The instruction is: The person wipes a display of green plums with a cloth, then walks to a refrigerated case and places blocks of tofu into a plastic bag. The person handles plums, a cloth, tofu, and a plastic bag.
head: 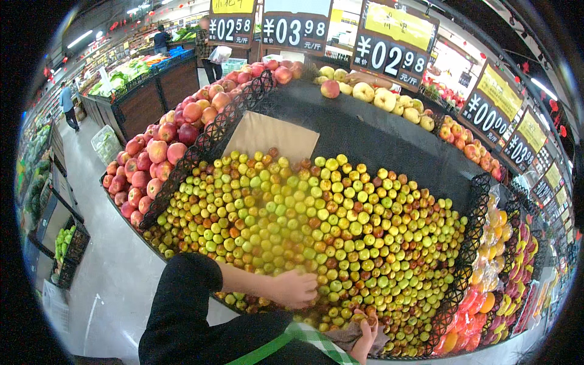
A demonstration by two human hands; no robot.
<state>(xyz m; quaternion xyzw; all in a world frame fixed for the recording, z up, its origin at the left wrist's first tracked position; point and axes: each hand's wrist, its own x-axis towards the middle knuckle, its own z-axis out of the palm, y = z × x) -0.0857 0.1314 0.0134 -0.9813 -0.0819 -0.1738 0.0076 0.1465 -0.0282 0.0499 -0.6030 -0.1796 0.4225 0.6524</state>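
Green and reddish-brown jujubes (360, 219) fill the lower part of a sloping black display bin before me. My left hand (294, 288), reaching in from a black sleeve, is over the near part of the pile with its fingers curled. Whether anything is inside those fingers is hidden. At the bin's near edge, my right hand (367, 333) has its thumb and fingers around a brownish jujube (359, 316). A crumpled grey-brown cloth (344, 337) lies at that hand, showing on both sides of the wrist.
A flattened cardboard sheet (271, 136) lies above the jujubes. Black lattice dividers (200, 137) separate them from red apples (157, 150) on the left and bagged oranges (474, 301) on the right. Pears (385, 98) line the back beneath price signs (394, 43). People stand in the aisles.
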